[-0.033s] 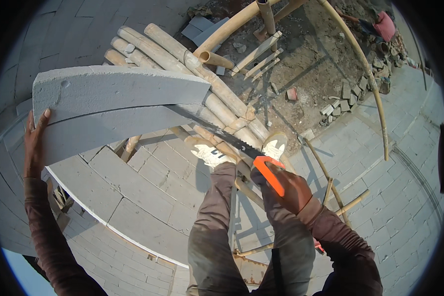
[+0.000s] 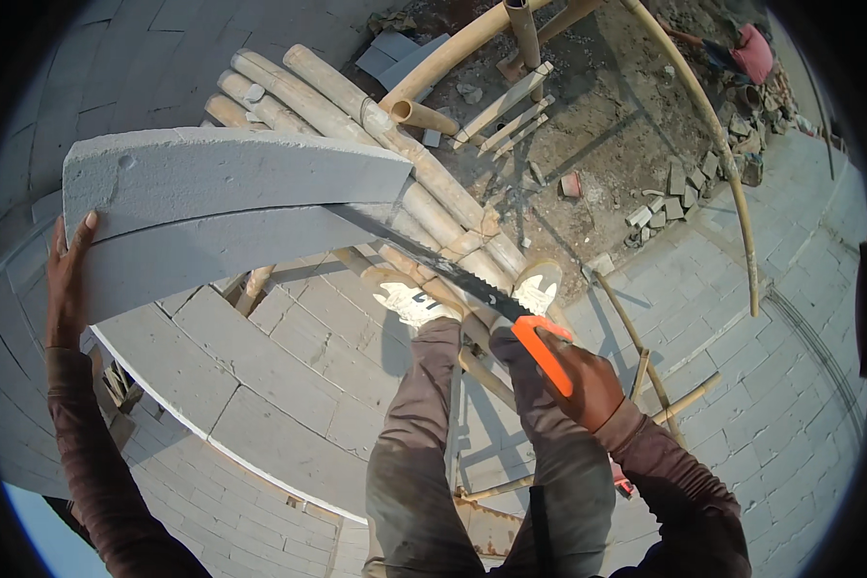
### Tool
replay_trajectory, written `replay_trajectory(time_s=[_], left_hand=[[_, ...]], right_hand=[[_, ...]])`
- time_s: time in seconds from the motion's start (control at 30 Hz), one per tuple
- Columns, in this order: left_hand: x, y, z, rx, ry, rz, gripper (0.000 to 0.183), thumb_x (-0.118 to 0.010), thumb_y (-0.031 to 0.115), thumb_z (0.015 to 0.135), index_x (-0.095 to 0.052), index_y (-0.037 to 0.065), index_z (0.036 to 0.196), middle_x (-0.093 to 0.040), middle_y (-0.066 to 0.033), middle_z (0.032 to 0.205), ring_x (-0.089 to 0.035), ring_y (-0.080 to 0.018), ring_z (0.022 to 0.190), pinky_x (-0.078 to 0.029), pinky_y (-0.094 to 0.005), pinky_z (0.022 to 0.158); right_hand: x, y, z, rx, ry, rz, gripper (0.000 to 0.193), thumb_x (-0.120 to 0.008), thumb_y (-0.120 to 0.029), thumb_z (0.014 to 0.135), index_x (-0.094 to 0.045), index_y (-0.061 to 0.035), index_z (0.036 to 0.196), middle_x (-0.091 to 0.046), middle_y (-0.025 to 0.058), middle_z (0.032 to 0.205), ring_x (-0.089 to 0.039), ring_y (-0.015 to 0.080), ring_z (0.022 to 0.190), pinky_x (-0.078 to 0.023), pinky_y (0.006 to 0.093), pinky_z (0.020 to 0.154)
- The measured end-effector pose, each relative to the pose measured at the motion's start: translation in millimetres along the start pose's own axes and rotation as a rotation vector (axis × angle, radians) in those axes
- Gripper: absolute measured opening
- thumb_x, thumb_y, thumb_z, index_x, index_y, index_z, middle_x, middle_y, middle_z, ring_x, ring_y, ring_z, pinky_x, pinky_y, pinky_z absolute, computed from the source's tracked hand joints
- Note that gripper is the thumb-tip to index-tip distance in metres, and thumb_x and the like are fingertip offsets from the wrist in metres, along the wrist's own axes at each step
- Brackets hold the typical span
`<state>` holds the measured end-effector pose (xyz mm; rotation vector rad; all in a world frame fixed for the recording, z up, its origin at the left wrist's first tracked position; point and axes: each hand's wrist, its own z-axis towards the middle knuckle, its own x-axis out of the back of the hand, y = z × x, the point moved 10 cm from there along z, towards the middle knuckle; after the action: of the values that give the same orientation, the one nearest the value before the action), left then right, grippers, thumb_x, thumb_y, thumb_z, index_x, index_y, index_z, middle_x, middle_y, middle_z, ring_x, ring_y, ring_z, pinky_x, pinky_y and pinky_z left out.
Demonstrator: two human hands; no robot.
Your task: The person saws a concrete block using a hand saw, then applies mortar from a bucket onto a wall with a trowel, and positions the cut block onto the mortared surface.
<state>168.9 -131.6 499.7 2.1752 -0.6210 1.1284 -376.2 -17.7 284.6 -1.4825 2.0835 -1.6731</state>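
Note:
A long pale-grey lightweight concrete block (image 2: 231, 173) stretches across the left side, with a dark straight line running lengthwise along it. My left hand (image 2: 69, 279) grips the block's left end, fingertips on its face. In my right hand (image 2: 588, 380) is the orange handle of a hand saw (image 2: 462, 277). Its dark, toothed blade slants up and left to the block's right part, where the far end of the blade meets the line. How deep the blade sits in the block I cannot tell.
Bamboo poles (image 2: 433, 178) tied together lie under my shoes (image 2: 419, 301). Below left is a grey block wall (image 2: 270, 376). More bamboo (image 2: 718, 125) rises at the upper right, above rubble (image 2: 679, 193) on the ground. Farther off, a person in a pink top (image 2: 751, 53) bends down.
My right hand has drawn the saw slightly down and to the right, so more of the blade shows outside the block. My left hand and the block have stayed in place.

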Motion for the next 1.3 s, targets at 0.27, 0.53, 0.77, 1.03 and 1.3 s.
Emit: replay_trajectory(time_s=[0.27,0.53,0.77,1.03,1.3], left_hand=[[-21.4,7.0,5.0,-0.099,0.052,0.05,0.119,-0.07,0.072,0.084,-0.023,-0.007,0.16,-0.049,-0.0392,0.139,-0.062,-0.0475,0.121,-0.059,-0.0514,0.094],[12.5,-35.1,8.5,0.051,-0.062,0.03,0.1,-0.067,0.07,0.089,-0.039,-0.001,0.154,-0.056,-0.0314,0.132,-0.064,-0.0415,0.118,-0.061,-0.0477,0.089],[-13.3,-26.4,12.3,-0.122,0.067,0.047,0.094,-0.067,0.068,0.091,-0.043,0.001,0.151,-0.058,-0.025,0.131,-0.065,-0.0343,0.114,-0.059,-0.0436,0.091],[4.9,-26.9,-1.2,0.041,0.005,0.028,0.084,-0.065,0.067,0.093,-0.053,0.0,0.14,-0.062,-0.0139,0.112,-0.066,-0.0205,0.093,-0.057,-0.0327,0.078],[-5.5,-16.2,-0.1,-0.096,0.102,0.113,0.086,-0.063,0.069,0.093,-0.052,-0.002,0.141,-0.062,-0.0193,0.114,-0.069,-0.0258,0.101,-0.06,-0.0376,0.08]], right_hand=[[-37.7,-2.5,85.0,-0.151,-0.182,-0.059,0.037,-0.062,-0.016,0.095,-0.062,-0.0036,0.13,-0.073,0.0174,0.107,-0.073,0.0313,0.095,-0.059,0.0408,0.084],[56.9,22.6,-85.9,-0.056,-0.114,-0.101,0.055,-0.074,-0.015,0.087,-0.059,-0.0045,0.138,-0.074,0.0168,0.101,-0.074,0.0342,0.089,-0.06,0.0431,0.079],[-52.4,2.4,86.3,-0.097,-0.092,-0.087,0.029,-0.061,-0.022,0.097,-0.063,-0.0036,0.119,-0.073,0.0219,0.097,-0.073,0.0367,0.087,-0.059,0.0442,0.077],[71.7,29.8,-73.8,-0.038,-0.018,-0.05,0.043,-0.075,-0.014,0.087,-0.064,-0.0044,0.127,-0.072,0.0177,0.101,-0.071,0.041,0.09,-0.059,0.0471,0.077],[-49.5,19.2,73.0,-0.031,-0.053,-0.028,0.043,-0.063,-0.019,0.095,-0.059,-0.01,0.136,-0.072,0.0227,0.105,-0.072,0.0408,0.091,-0.059,0.0481,0.08]])
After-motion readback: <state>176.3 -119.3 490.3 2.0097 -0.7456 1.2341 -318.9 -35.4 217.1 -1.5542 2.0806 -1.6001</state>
